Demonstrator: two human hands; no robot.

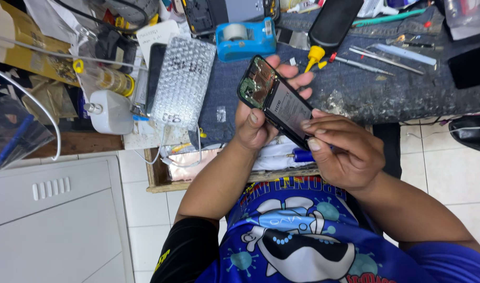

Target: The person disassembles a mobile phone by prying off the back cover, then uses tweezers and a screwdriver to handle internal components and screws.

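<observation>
a cluttered workbench (355, 94) covered in dark cloth lay ahead. above its near edge the opened phone (275, 101), back cover off, sat tilted between both hands. the left hand (258, 118) wrapped around its upper half, thumb pressed on the edge. the right hand (344, 149) pinched its lower end. a blue tape dispenser (246, 39) stood beyond, near a yellow-tipped black bottle (329, 29).

White tiled floor (439, 167), cluttered workbench (355, 94) (wooden-edged)

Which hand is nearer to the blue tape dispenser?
Left. The left hand holds the opened phone just below the tape dispenser; the right hand grips the phone's lower end, farther down and to the side.
</observation>
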